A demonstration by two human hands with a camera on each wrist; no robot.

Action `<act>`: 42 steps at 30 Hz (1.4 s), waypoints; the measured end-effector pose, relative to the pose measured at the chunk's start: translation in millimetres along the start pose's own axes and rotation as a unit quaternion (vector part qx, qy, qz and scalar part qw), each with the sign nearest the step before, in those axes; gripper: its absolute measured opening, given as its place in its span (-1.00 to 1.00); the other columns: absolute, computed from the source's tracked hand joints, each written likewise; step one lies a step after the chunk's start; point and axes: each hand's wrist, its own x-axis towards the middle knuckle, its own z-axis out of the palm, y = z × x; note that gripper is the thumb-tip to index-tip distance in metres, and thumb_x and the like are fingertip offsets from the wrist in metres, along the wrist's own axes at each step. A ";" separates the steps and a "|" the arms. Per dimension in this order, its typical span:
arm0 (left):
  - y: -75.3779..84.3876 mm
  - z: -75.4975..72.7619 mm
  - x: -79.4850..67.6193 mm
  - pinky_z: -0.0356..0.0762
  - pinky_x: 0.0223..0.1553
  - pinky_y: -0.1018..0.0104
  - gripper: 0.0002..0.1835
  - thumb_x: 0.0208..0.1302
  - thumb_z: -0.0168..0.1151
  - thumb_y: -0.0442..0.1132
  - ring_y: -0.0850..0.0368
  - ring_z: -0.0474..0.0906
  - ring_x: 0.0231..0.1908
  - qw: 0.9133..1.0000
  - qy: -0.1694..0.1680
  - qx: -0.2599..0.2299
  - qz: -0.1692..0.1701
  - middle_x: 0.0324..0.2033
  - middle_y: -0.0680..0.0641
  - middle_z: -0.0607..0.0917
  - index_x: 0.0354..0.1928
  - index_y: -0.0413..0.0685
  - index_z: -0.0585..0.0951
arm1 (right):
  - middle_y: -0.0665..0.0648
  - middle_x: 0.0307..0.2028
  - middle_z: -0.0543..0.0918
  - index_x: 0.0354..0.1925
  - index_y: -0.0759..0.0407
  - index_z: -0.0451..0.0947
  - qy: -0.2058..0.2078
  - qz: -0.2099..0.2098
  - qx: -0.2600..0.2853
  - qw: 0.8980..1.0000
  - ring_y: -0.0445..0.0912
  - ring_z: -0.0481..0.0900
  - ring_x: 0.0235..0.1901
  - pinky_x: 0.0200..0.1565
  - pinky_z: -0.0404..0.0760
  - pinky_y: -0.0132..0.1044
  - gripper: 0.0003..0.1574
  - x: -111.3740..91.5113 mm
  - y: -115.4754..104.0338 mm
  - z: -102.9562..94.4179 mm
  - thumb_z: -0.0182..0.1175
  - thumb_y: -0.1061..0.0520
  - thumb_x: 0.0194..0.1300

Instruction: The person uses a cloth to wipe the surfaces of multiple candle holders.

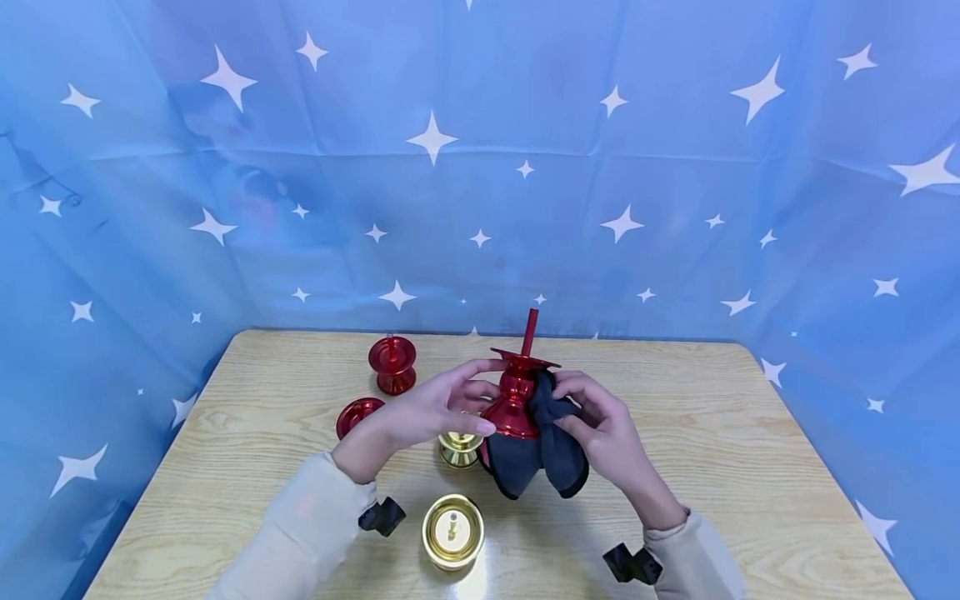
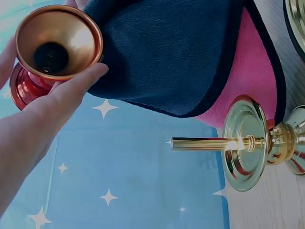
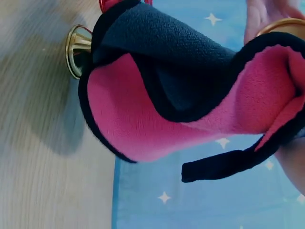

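My left hand [image 1: 427,408] holds a shiny red candle holder [image 1: 514,396] by its flared base, above the table and slightly tilted. A thin red stem rises from its dish. In the left wrist view the hollow underside of the base [image 2: 78,36] looks gold, with a dark centre. My right hand [image 1: 609,429] pinches a two-sided cloth [image 1: 561,446], dark grey and pink with black edging, against the holder's right side. In the right wrist view the cloth [image 3: 157,109] hangs in folds and hides most of the right fingers.
A gold candle holder [image 1: 459,450] stands just behind the left hand's fingers, and another gold one [image 1: 453,533] is nearer the front. Two red holders are at left: one upright [image 1: 392,367], another [image 1: 358,414] partly behind the left wrist. The wooden table [image 1: 712,467] meets a blue star-patterned curtain [image 1: 525,208].
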 end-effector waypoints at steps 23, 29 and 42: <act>-6.3 17.1 10.7 0.42 -0.01 0.12 -0.17 -0.03 0.41 -0.30 0.00 0.39 -0.04 0.977 0.139 0.147 -0.074 -0.09 -0.11 0.51 0.30 -0.20 0.22 | 0.25 -0.08 0.50 -0.22 0.26 0.50 -0.010 -0.068 -0.085 0.994 -0.03 0.45 -0.02 -0.06 0.49 -0.44 -0.47 3.2 -3.5 16.7 0.04 0.72 -0.06; -5.2 12.9 8.9 0.40 0.03 0.13 -0.16 -0.03 0.40 -0.32 0.01 0.39 -0.02 0.981 0.122 0.134 -0.064 -0.06 -0.11 0.50 0.31 -0.22 0.21 | 0.24 -0.08 0.52 -0.21 0.22 0.52 -0.027 -0.131 -0.128 0.983 0.01 0.45 0.00 0.02 0.43 -0.45 -0.43 7.2 -11.0 18.2 0.09 0.71 -0.11; 1.8 4.5 0.3 0.32 0.14 0.17 -0.23 0.03 0.27 -0.48 -0.09 0.33 0.14 0.999 0.034 0.012 -0.012 0.07 -0.25 0.43 0.29 -0.24 0.14 | 0.33 -0.03 0.45 -0.23 0.33 0.46 -0.005 -0.017 -0.060 0.998 -0.22 0.43 0.02 -0.12 0.52 -0.45 -0.57 -0.2 3.9 7.3 0.02 0.69 -0.01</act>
